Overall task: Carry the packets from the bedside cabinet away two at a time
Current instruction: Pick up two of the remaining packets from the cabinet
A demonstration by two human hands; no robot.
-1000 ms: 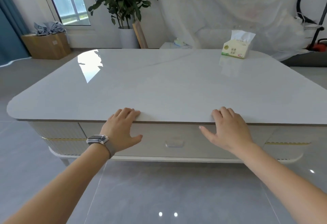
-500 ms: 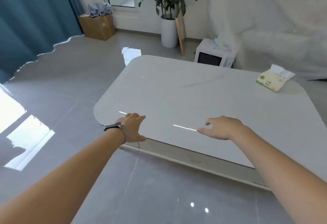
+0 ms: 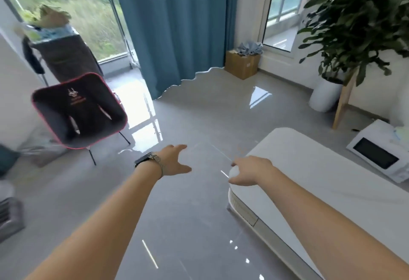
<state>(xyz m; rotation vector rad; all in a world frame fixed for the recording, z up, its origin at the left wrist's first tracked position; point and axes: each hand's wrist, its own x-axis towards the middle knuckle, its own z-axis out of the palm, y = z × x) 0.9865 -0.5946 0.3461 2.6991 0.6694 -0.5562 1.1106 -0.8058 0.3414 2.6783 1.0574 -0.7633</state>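
**Both hands free; packets and bedside cabinet out of view**

At far left, a dark rack (image 3: 66, 56) stands by the window with blurred items on top; their nature cannot be read. Below it sits a black folding chair (image 3: 77, 111) with red piping. Teal curtains (image 3: 177, 25) hang behind, their hem touching the grey tiled floor (image 3: 188, 213).

The left hand (image 3: 174, 161), a wristwatch (image 3: 147, 160) at its wrist, hangs over bare floor with fingers spread and relaxed, holding nothing. The right hand (image 3: 250, 173) hangs above the rounded corner of the white table (image 3: 321, 180), fingers loosely bent, also holding nothing; contact with the table cannot be confirmed.

Further right: a cardboard box (image 3: 242, 63) with grey cloth on top, a potted plant (image 3: 354, 25), and a white microwave (image 3: 380, 158) on the floor beside the table.

No packet and no bedside cabinet appear in this view, so the task's items are somewhere outside it. Judgement: the person is in transit to collect a pair. Packets are probably light, with soft, slippery film that crumples. Recommended hold: one packet per hand, pinched across the body with thumb opposing fingers, not by a sealed edge, which may slip
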